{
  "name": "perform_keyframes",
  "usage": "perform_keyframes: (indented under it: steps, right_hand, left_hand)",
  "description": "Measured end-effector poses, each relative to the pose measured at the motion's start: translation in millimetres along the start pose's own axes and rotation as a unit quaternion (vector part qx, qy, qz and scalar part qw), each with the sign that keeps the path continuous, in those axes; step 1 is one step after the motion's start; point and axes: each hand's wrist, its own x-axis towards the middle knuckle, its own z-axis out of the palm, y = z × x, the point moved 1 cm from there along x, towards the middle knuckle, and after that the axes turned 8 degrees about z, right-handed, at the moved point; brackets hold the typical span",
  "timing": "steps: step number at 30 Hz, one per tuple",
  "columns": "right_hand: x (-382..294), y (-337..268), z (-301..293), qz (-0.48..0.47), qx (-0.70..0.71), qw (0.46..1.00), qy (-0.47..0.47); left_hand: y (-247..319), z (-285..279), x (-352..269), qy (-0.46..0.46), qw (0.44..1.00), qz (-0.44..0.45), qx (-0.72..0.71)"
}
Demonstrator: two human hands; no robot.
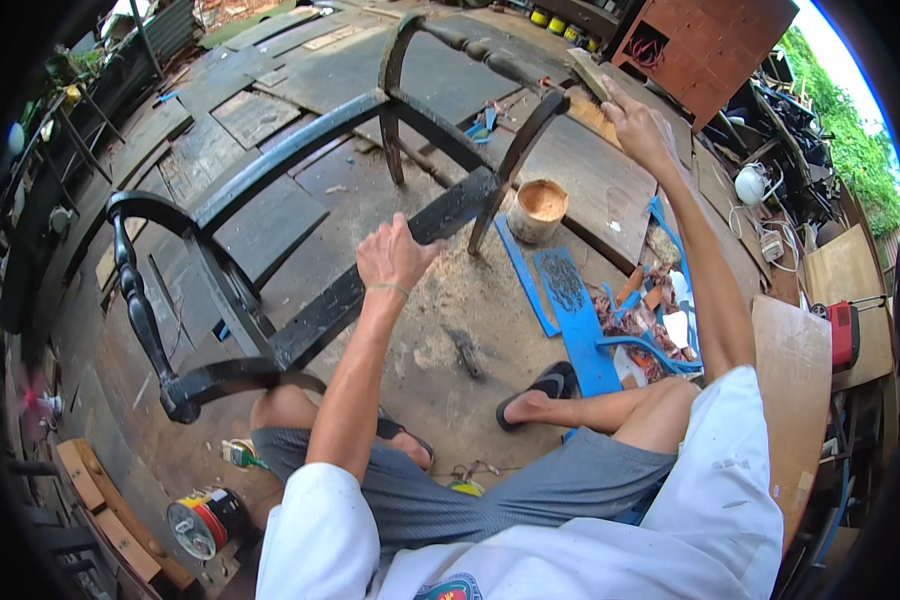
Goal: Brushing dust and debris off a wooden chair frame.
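A dark-painted wooden chair frame (289, 161) with turned spindles and curved pieces stands before me, its seat opening bare. My left hand (391, 259) grips the near rail (454, 201), thumb spread along it, with the fingers partly hidden. Out to the right, my right hand (640, 129) holds a wooden-backed bristle brush (591, 75). The brush is just beyond the upper end of a curved chair piece (544, 120); whether they touch I cannot tell. The frame's near left corner comes down by my left knee (289, 412).
A container of sawdust-like material (540, 206) stands near blue boards (574, 300) and a scrap heap (649, 322). Paint cans (206, 521) and a green-handled paintbrush (244, 454) lie at lower left. A reddish cabinet (701, 52) stands at upper right, loose panels (255, 116) cover the far floor.
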Motion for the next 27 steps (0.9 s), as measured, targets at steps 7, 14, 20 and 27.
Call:
perform_keyframes:
  steps: [7,14,20,27]
  right_hand:
    - [-8.1,11.3,18.7,-0.105,0.049,0.992,0.042]
    - [9.3,-14.9,-4.2,-0.026,0.040,0.999,0.000]
    - [33.5,16.6,4.5,0.030,-0.108,0.991,-0.072]
    - [-12.9,-13.9,-59.7,0.151,0.123,0.960,-0.199]
  left_hand:
    - [14.7,-8.8,9.9,0.015,1.000,-0.005,-0.008]
    - [1.2,-10.0,3.7,0.003,1.000,-0.025,-0.013]
    - [18.6,-11.2,10.6,0.010,1.000,-0.005,-0.023]
    - [4.8,-9.1,0.0,0.026,0.999,-0.020,-0.007]
